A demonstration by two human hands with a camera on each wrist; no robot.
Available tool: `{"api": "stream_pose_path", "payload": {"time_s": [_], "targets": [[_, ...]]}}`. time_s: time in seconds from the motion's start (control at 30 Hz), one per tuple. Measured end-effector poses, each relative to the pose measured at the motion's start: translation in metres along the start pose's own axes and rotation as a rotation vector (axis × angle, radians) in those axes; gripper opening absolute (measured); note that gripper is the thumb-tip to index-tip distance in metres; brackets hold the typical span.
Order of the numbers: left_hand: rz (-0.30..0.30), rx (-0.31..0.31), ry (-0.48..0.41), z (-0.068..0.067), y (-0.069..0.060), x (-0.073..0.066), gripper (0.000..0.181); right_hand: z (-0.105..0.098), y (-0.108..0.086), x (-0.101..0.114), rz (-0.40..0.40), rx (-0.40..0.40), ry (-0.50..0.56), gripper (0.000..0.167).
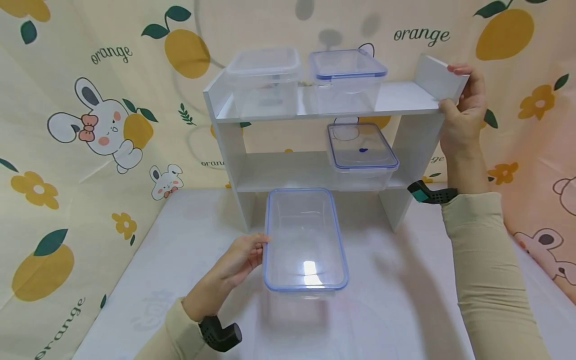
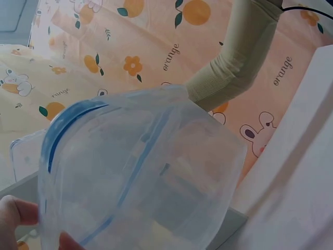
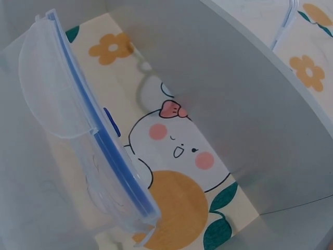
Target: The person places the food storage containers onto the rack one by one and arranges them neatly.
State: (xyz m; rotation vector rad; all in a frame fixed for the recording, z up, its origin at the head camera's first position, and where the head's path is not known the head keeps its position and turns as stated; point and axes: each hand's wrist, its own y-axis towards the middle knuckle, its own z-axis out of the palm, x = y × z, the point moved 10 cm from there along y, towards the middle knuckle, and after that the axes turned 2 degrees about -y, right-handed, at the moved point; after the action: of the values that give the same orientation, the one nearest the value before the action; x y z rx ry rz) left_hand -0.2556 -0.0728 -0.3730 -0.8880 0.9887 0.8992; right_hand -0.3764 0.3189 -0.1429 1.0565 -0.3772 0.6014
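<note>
A clear plastic food container (image 1: 300,235) with a blue-rimmed lid is held up in front of a white two-tier shelf (image 1: 288,167). My left hand (image 1: 240,260) pinches it at its left edge; the left wrist view shows the container (image 2: 140,172) from the side, with fingertips (image 2: 18,213) at its rim. At the shelf's upper right, my right hand (image 1: 465,112) grips the raised side panel (image 1: 438,77), thumb in front and fingers over the top edge. In the right wrist view, neither that hand nor its grip is visible.
On the top board stand a container with a whitish lid (image 1: 265,82) and a blue-rimmed container (image 1: 348,80). Another blue-rimmed container (image 1: 364,152) sits on the middle board, towards the right. The shelf stands on a white tabletop (image 1: 189,220) before a printed cloth backdrop (image 1: 252,25).
</note>
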Motion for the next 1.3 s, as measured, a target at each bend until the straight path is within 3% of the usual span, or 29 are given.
{"api": "stream_pose_path", "payload": {"time_s": [0.3,0.53,1.3], "targets": [[0.008,-0.013,0.0,-0.003,-0.002,-0.008,0.036,0.001,-0.001,0.0,0.0,-0.003,-0.011,0.046],[0.019,-0.019,0.008,-0.005,-0.003,-0.018,0.028,0.0,-0.001,0.0,0.001,-0.009,-0.009,0.046],[0.075,-0.041,-0.011,-0.008,0.0,-0.048,0.028,-0.001,0.001,0.0,-0.002,0.004,-0.009,0.046]]}}
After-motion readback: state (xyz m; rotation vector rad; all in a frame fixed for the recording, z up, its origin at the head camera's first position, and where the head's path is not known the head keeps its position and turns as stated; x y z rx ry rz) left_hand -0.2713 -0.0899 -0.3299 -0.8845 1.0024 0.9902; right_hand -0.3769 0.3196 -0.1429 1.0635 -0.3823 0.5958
